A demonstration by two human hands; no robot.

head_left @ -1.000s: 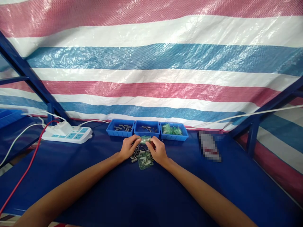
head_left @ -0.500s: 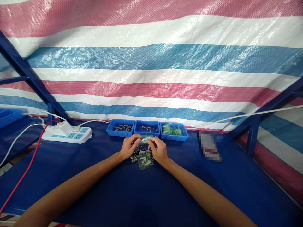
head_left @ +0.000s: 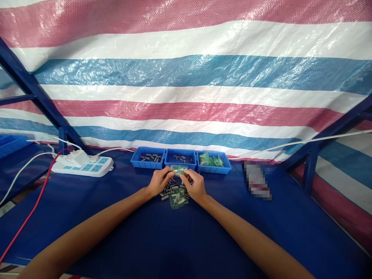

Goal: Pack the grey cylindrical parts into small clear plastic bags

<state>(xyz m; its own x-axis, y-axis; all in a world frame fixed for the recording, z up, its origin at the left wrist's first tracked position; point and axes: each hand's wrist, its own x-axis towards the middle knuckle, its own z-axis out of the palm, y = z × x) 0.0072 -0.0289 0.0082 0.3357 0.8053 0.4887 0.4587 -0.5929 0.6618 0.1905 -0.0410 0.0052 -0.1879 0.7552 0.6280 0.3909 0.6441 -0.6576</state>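
Between my two hands is a small greenish clear plastic bag (head_left: pixel 178 169), with pale bits showing inside. My left hand (head_left: pixel 158 182) pinches its left side between thumb and fingers. On the other side, my right hand (head_left: pixel 195 186) is closed on the bag, its thumb across the front. Below them lies a loose pile of small metal cylinders and pins (head_left: pixel 166 193), partly covered by my hands. A second greenish bag (head_left: pixel 178 198) with metal parts in it rests on the near side of the pile.
Three blue bins line the back: one with grey cylinders (head_left: pixel 147 164), one with thin pins (head_left: pixel 167 159), one with green bags (head_left: pixel 215 170). A white power strip (head_left: pixel 101 170) with cables sits left. A pixelated item (head_left: pixel 258 182) lies right on the blue table (head_left: pixel 174 244).
My right thumb and fingers have shifted slightly inward on the bag, which now sits flatter and a little lower between my hands. The pile and bins stay as they were.
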